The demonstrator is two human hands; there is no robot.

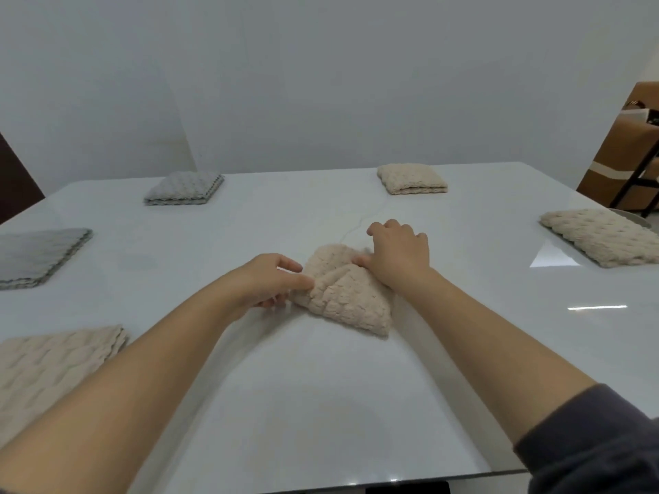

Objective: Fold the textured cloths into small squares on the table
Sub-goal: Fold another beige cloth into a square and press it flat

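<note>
a plain indoor room with the look of a home dining or spare room. a large glossy white table (321, 386) takes up most of it, and its top mirrors the ceiling lights. behind it stands a pale, unmarked wall (321, 83). folded cloths (184, 187) lie spaced around the tabletop. at the right edge taped cardboard boxes (606, 151) are stacked behind a black metal frame (633, 181). a dark brown panel (14, 172) at the left may be a door; the view cuts it off.
</note>
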